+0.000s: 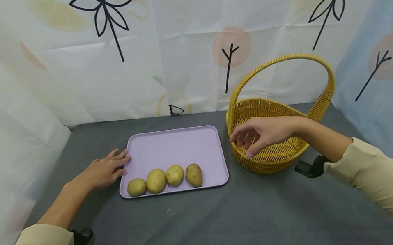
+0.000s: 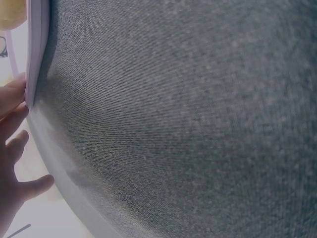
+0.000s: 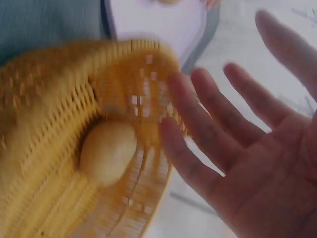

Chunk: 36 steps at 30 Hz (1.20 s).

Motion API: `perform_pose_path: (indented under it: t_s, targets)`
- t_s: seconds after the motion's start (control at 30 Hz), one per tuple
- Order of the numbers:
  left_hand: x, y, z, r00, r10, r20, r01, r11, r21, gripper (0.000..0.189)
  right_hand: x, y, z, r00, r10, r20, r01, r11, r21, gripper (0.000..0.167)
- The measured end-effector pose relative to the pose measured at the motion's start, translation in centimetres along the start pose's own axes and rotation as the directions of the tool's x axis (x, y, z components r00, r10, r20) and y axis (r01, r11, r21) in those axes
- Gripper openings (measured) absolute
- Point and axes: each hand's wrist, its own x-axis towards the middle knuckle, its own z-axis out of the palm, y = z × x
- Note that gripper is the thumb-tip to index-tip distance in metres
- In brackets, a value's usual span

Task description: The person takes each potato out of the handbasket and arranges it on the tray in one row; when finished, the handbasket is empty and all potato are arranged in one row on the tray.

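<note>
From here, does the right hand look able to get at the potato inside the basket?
Probably yes. The right hand hovers open over the basket rim, and the potato lies uncovered on its floor. The handle arches well above the hand, so nothing seems to block the way down.

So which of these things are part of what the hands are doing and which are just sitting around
In use:
right hand
left hand
basket
potato in basket
tray
four potatoes

Lying about:
grey cloth
patterned backdrop
</note>
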Motion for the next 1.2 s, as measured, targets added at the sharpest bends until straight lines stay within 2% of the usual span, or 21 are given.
perform_pose_path:
  t_s: [0.13, 0.37, 0.53, 0.7, 0.87, 1.0, 1.2]
  targets:
    - [-0.1, 0.0, -0.1, 1.000, -0.001, 0.001, 0.001, 1.000, -0.002, 0.051, -0.7, 1.3, -1.3, 0.999, 0.031, 0.014, -0.032, 0.999, 0.034, 0.055]
    - [0.0, 0.1, -0.2, 1.000, -0.003, 0.009, 0.003, 1.000, -0.005, 0.051, -0.7, 3.1, -2.4, 0.992, 0.119, -0.034, -0.119, 0.993, 0.000, 0.070]
    - [-0.1, 0.2, -0.2, 1.000, -0.001, 0.000, 0.001, 1.000, -0.006, 0.051, -0.3, 4.4, -3.3, 0.977, 0.207, -0.050, -0.206, 0.978, 0.014, 0.078]
    - [0.0, 0.1, -0.1, 1.000, -0.002, 0.008, 0.002, 1.000, -0.002, 0.052, 0.0, 6.0, -4.1, 0.961, 0.272, -0.050, -0.269, 0.961, 0.058, 0.079]
    - [0.0, 0.0, -0.1, 1.000, -0.003, 0.015, 0.003, 1.000, -0.005, 0.052, 0.5, 7.2, -4.5, 0.948, 0.319, -0.003, -0.317, 0.944, 0.096, 0.079]
    - [0.0, -0.1, -0.1, 1.000, -0.004, 0.012, 0.004, 1.000, -0.003, 0.052, 1.4, 7.3, -4.7, 0.932, 0.358, 0.051, -0.362, 0.923, 0.128, 0.080]
    - [0.0, 0.0, -0.1, 1.000, -0.005, 0.014, 0.005, 1.000, -0.001, 0.051, 2.6, 7.5, -4.7, 0.916, 0.394, 0.073, -0.401, 0.903, 0.152, 0.079]
